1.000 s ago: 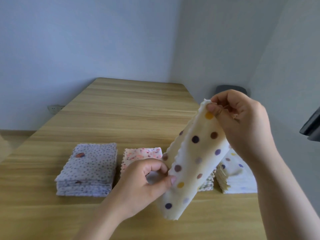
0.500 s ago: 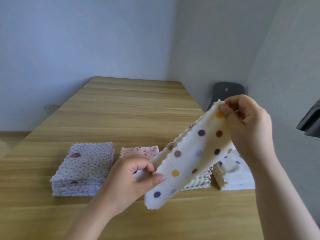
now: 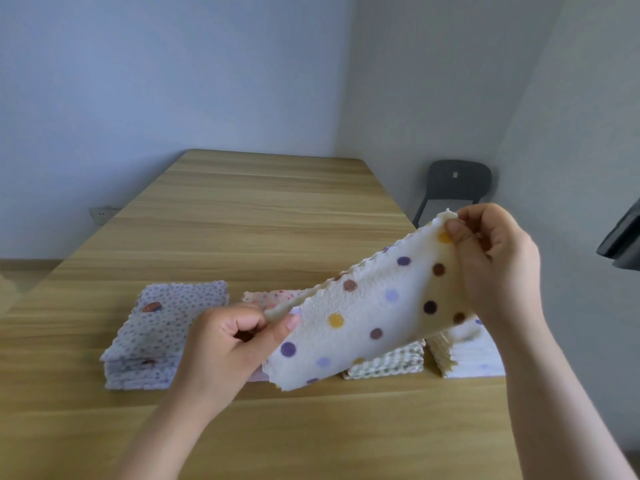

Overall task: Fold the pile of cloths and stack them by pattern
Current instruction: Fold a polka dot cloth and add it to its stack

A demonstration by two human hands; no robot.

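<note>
Both hands are raised over the table [image 3: 259,209] and set apart. The left hand [image 3: 228,344] pinches the lower end of a spotted cloth [image 3: 374,317] between thumb and curled fingers. The right hand [image 3: 495,258], higher and farther off, pinches the upper end the same way. The cloth runs on a slope between them, drawn fairly flat. It appears doubled along its length, though the layers cannot be counted. In my judgement this two-point hold is meant to bring the wavy edges into line before a further fold.

Below the left hand, the free corner of the cloth hangs close to the table; contact cannot be confirmed. Bare wood lies on the near side of both wrists, which is room enough to lay the cloth down.

Just behind the hands stand four folded stacks in a row:
- a grey speckled stack [image 3: 166,327] left of the left hand
- a pink stack [image 3: 273,296] behind that hand, mostly hidden
- a checked stack [image 3: 391,362] under the cloth
- a white spotted stack [image 3: 474,358] beneath the right wrist

The last is judged the matching destination, and the right hand need only descend to reach it. The stacks sit close together, so a careless set-down could overlap the neighbour.

Beyond the stacks the table runs on bare to its far edge. A dark chair [image 3: 453,185] stands past the right hand, by the wall.
</note>
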